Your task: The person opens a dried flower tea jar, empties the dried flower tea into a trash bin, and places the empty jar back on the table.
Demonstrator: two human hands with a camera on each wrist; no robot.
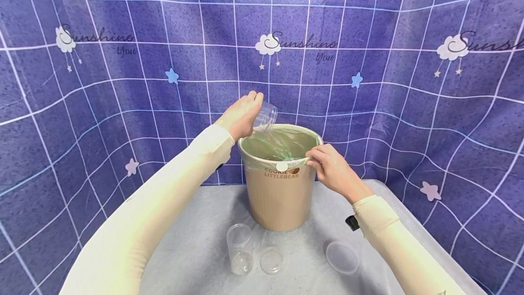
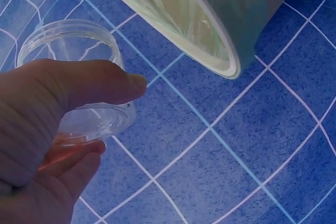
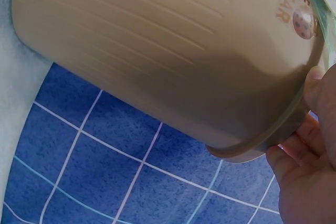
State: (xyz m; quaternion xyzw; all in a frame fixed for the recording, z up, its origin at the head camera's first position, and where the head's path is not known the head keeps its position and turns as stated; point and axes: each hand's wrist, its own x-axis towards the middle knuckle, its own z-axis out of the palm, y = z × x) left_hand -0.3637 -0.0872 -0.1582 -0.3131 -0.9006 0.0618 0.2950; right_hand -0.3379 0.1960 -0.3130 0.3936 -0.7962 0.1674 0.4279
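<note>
My left hand (image 1: 242, 115) grips a clear plastic jar (image 1: 267, 116), tipped with its mouth toward the trash can (image 1: 280, 199) and held above the can's left rim. In the left wrist view the thumb lies across the jar (image 2: 73, 32), and no lid is on it. The can is tan, with a pale rim and a thin green bag (image 1: 278, 142) lining it. My right hand (image 1: 331, 170) pinches the rim at the can's right front. The right wrist view shows its thumb and fingers on either side of that rim (image 3: 252, 148).
On the grey tabletop (image 1: 196, 240), in front of the can, stands a second clear jar (image 1: 240, 249). A small round clear lid (image 1: 272, 260) lies beside it. Farther right is a larger translucent lid (image 1: 342, 257). A blue gridded curtain (image 1: 196, 58) hangs behind and at both sides.
</note>
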